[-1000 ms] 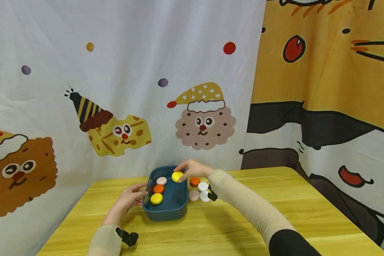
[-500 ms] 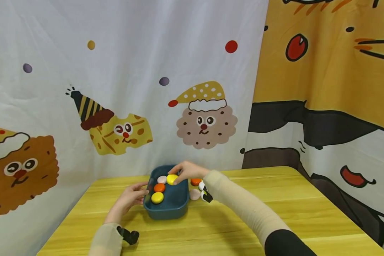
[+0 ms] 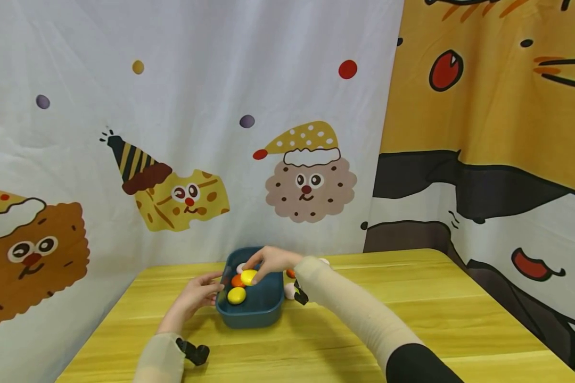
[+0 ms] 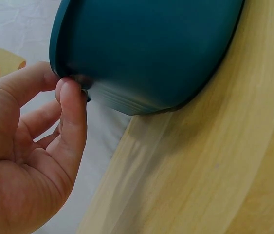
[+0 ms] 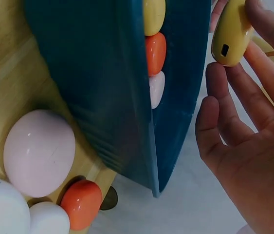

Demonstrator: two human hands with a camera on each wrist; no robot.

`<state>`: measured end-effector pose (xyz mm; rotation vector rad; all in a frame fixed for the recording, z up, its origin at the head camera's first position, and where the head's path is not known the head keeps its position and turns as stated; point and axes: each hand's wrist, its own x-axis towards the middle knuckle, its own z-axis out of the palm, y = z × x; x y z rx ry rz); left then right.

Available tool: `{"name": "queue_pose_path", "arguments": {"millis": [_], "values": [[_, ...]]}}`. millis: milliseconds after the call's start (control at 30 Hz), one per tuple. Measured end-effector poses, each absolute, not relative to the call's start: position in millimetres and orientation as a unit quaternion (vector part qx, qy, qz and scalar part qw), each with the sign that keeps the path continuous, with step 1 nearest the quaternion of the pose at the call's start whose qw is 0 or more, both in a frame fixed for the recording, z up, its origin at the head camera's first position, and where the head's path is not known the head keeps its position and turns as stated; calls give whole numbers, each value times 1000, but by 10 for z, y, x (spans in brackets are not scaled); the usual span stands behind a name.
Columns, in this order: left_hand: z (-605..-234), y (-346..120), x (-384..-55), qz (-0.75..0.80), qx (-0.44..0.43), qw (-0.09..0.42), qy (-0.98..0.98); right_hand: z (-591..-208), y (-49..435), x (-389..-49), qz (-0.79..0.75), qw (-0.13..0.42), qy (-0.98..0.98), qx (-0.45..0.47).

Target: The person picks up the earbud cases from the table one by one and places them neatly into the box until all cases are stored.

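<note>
A dark teal box (image 3: 251, 320) stands on the table. My left hand (image 3: 197, 294) holds its left side, with thumb and forefinger at the rim in the left wrist view. Above the box, my right hand (image 3: 273, 259) pinches a glossy yellow candy-shaped piece (image 3: 248, 277). A small dark slot shows in that piece's edge in the right wrist view. Along the box's left side lie another yellow piece (image 3: 237, 296), an orange piece (image 3: 237, 281) and a pale pink piece (image 3: 240, 267). The raised yellow piece partly covers the orange one in the head view.
Right of the box, a pink piece (image 5: 39, 153), an orange piece (image 5: 81, 204), a white piece (image 5: 3, 209) and a second white piece (image 5: 49, 219) lie on the wooden table (image 3: 364, 319). A printed curtain (image 3: 187, 64) hangs behind the table.
My right hand has carried the yellow piece left and nearer to me, from the box's far right to above the orange piece. My left hand stays at the box's side.
</note>
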<state>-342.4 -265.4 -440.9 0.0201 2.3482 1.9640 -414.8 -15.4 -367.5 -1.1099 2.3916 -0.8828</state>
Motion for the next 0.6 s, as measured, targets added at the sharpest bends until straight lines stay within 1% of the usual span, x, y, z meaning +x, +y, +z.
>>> {"name": "queue_pose_path", "arguments": {"millis": [200, 400, 600], "values": [[-4407, -2662, -3432, 640, 4, 39, 767, -3690, -240, -4110, -288, 188, 844, -411], [-4419, -2674, -3437, 640, 5, 41, 767, -3763, -327, -4086, -262, 198, 851, -411], [-4436, -2671, -3446, 643, 10, 39, 765, -3780, -395, -4063, -223, 189, 860, -419]]}}
